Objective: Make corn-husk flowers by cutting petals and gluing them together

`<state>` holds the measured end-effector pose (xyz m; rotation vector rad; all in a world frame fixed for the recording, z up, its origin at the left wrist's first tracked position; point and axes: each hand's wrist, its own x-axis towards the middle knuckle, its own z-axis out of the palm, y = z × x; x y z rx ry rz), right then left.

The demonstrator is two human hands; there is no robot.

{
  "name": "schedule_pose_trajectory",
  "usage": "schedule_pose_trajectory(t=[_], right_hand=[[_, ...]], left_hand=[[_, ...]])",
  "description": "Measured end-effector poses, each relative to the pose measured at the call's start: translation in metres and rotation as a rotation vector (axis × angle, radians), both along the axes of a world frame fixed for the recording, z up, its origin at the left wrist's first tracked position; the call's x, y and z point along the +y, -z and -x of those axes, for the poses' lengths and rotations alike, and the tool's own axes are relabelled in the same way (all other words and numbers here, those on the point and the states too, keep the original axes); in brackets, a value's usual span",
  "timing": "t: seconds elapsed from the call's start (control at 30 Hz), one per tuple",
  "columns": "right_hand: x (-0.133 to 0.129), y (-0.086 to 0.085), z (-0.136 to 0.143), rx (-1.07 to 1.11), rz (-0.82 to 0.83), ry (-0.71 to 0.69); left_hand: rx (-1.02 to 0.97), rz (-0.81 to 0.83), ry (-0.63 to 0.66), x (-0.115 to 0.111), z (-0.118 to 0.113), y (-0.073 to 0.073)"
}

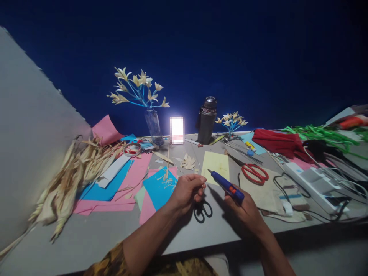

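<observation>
My right hand (244, 209) is closed around a blue glue gun (227, 186) with red-orange parts, its dark tip pointing up and left. My left hand (188, 188) is pinched at the fingertips; whatever it holds is too small to make out. The gun's tip is close to the left fingertips, with a small gap between them. Black-handled scissors (202, 212) lie on the table just below my left hand, their blades hidden. Behind the hands are a yellow paper sheet (217, 165) and a small pile of pale petal-shaped pieces (188, 161).
Dried corn husks (63, 180) and coloured paper (115, 184) cover the left side. Husk flowers stand in a glass vase (153, 124), near a bright light (177, 130) and dark flask (207, 119). To the right are red-handled scissors (255, 174) and a white power strip (312, 184) with cables.
</observation>
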<state>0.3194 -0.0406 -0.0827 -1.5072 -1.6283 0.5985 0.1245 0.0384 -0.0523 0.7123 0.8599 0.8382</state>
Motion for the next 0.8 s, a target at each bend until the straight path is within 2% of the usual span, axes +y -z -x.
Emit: schedule_pose_trajectory(t=[0.13,0.23,0.33,0.47,0.57,0.67,0.73,0.8], right_hand=[[-0.002,0.001,-0.002,-0.110,-0.068,0.082],[-0.007,0.004,-0.009,-0.235,-0.095,0.068],[-0.015,0.012,-0.017,-0.352,-0.025,0.044],[-0.021,0.024,-0.025,-0.499,0.118,0.089],[-0.024,0.028,-0.030,-0.573,0.111,0.078],[-0.022,0.016,-0.026,-0.677,0.080,0.095],[-0.013,-0.002,-0.012,-0.725,0.099,0.133],[0.003,-0.023,0.014,-0.710,0.145,0.179]], left_hand=[[0.048,-0.031,-0.013,-0.003,0.007,-0.006],[0.129,-0.108,-0.006,0.000,0.025,-0.010],[0.187,-0.191,-0.040,0.008,0.051,-0.016],[0.226,-0.259,-0.102,0.024,0.082,-0.025],[0.210,-0.307,-0.120,0.035,0.094,-0.029],[0.179,-0.327,-0.110,0.045,0.097,-0.024],[0.161,-0.333,-0.126,0.051,0.096,-0.013],[0.141,-0.327,-0.159,0.057,0.096,0.001]])
